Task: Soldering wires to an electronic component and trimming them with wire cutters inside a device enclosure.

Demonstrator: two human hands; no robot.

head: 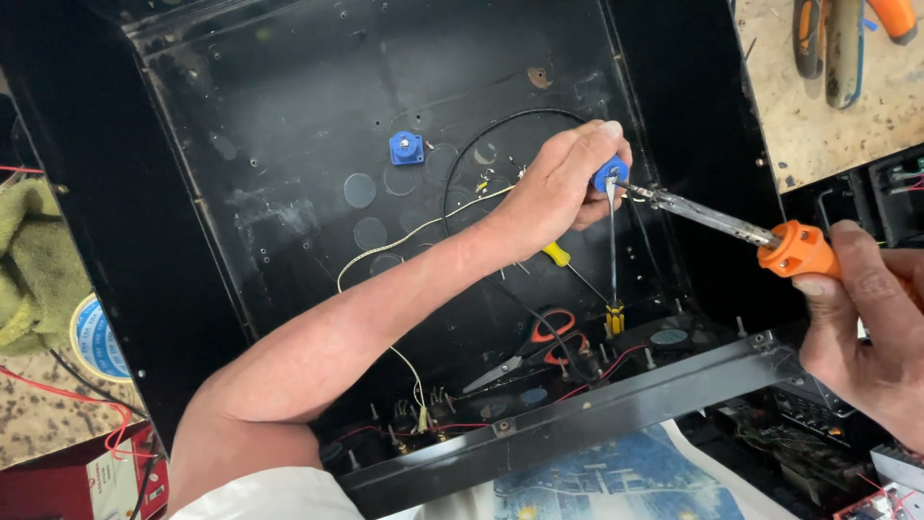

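Observation:
My left hand (563,183) reaches deep into an open black metal case (289,144) and pinches a small blue round connector (609,175) with a thin wire hanging from it. My right hand (861,323) grips the orange handle of a soldering iron (760,236); its metal tip touches the blue connector at my left fingertips. A second blue connector (406,148) is mounted on the case's back panel. A white wire (404,241) and a black wire (462,164) run toward my left hand.
Orange-handled scissors (534,351) and a yellow-handled screwdriver (570,268) lie in the case bottom. A green cloth (34,265) and tape roll (96,337) sit left. Pliers (828,39) rest on the bench top right. Circuit boards (818,443) lie at lower right.

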